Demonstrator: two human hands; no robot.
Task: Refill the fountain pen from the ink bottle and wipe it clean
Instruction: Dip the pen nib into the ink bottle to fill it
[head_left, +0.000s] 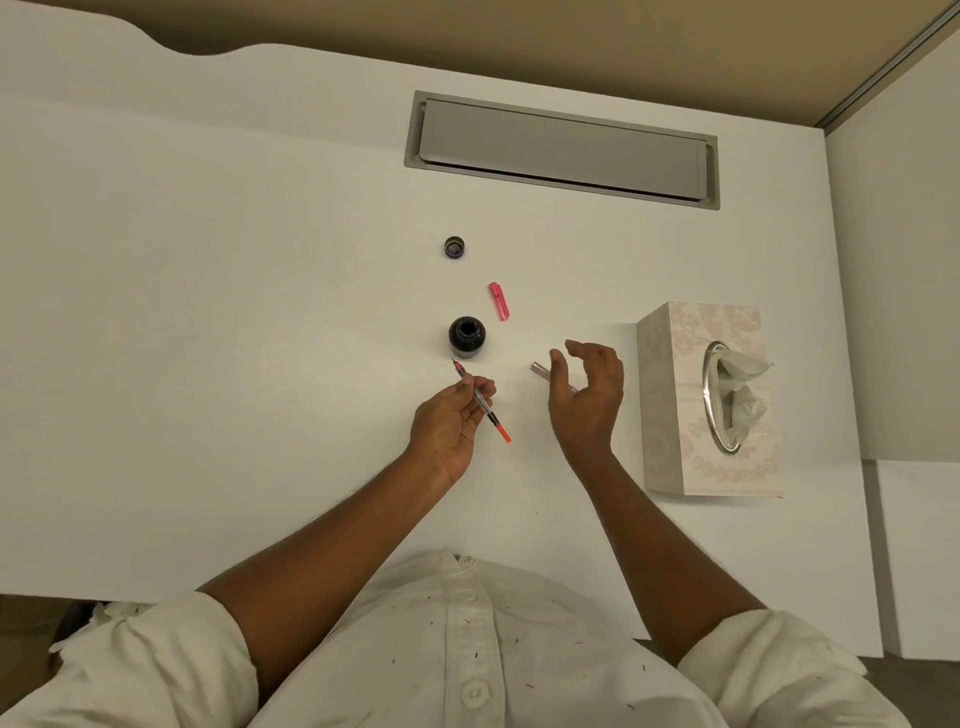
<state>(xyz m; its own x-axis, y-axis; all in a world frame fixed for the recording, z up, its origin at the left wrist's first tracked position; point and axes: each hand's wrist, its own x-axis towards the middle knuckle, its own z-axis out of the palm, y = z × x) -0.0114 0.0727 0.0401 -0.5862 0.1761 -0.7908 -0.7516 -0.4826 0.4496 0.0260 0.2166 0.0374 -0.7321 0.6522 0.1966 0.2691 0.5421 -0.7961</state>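
Fountain pen (480, 401), its barrel (540, 369) off, is pinched in the left hand (449, 423)'s grip, nib aimed at the open ink bottle (466, 336) just beyond on the counter (260, 312). The right hand (589, 395) hovers over the barrel, grip loose and empty. Filling seems next: the nib must dip straight into the bottle's narrow mouth.

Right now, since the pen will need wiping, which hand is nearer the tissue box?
Right. The right hand hangs open just beside the tissue box; the left hand pinches the pen farther off, by the ink bottle.
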